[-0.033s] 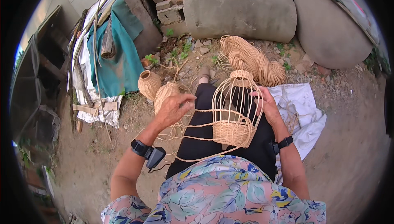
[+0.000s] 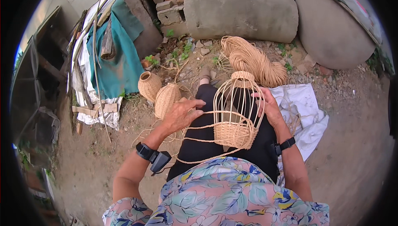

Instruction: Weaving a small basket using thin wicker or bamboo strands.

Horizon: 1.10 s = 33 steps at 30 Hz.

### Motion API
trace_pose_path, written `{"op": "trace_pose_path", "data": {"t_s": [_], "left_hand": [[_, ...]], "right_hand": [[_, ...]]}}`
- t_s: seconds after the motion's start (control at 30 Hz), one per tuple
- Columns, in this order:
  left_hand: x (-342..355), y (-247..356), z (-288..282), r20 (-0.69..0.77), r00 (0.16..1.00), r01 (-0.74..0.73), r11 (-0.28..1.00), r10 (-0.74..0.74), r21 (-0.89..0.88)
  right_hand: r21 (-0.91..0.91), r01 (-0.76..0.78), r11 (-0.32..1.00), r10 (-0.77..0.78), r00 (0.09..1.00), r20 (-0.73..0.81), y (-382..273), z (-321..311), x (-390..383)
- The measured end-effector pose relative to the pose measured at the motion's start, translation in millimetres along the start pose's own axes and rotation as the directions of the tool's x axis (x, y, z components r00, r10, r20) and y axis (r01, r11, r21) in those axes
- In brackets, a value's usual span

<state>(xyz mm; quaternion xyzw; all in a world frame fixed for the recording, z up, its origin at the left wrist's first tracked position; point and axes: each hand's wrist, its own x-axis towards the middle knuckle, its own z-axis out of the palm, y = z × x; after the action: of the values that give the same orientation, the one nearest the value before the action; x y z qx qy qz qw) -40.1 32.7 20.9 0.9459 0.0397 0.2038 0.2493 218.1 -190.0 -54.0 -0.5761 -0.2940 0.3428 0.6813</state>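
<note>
A partly woven, vase-shaped basket (image 2: 235,135) stands on my lap, its lower part a dense weave. Bare upright ribs rise from that weave to a woven neck ring at the top. On the ribs' right side my right hand (image 2: 268,106) is closed, its fingers reaching between them. Left of the basket, my left hand (image 2: 182,113) pinches a tan weaving cord (image 2: 210,112) that runs across to the ribs. More loops of the cord lie over my dark trousers. Two finished-looking woven vases (image 2: 149,85) (image 2: 167,97) rest on the ground beyond my left hand.
A thick coil of tan cord (image 2: 253,62) lies beyond the basket, with a white sack (image 2: 304,114) to the right. A long grey cylindrical slab (image 2: 242,14) and a round one (image 2: 336,31) edge the far side. Teal cloth (image 2: 114,60) and sticks are at left.
My left hand has shifted slightly right and down, its fingertips nearer the basket, and the upper cord lies a little differently. My right hand and the basket stay much the same.
</note>
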Motion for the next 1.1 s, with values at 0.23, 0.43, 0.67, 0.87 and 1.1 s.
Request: {"op": "trace_pose_path", "data": {"t_s": [0.23, 0.43, 0.67, 0.87, 1.1], "left_hand": [[0, -4, 3, 0.247, 0.961, 0.190, 0.943, -0.123, -0.272], [-79, -156, -95, -0.268, 0.817, 0.568, 0.793, -0.511, 0.220], [-98, -172, -119, -0.179, 0.680, 0.711, 0.579, -0.711, 0.400], [9, 23, -13, 0.155, 0.988, 0.039, 0.997, -0.029, -0.064], [20, 57, 10, 0.151, 0.981, -0.144, 0.979, 0.122, 0.141]], "right_hand": [[0.011, 0.015, 1.000, -0.015, 1.000, 0.009, 9, -3, 0], [0.015, 0.010, 1.000, -0.011, 1.000, 0.013, 4, -3, -1], [0.013, -0.027, 1.000, 0.027, 0.999, 0.030, 6, -6, 1], [-0.017, -0.017, 1.000, 0.017, 1.000, 0.024, 6, -1, 3], [-0.021, -0.008, 1.000, 0.008, 1.000, 0.020, 6, 0, 5]]}}
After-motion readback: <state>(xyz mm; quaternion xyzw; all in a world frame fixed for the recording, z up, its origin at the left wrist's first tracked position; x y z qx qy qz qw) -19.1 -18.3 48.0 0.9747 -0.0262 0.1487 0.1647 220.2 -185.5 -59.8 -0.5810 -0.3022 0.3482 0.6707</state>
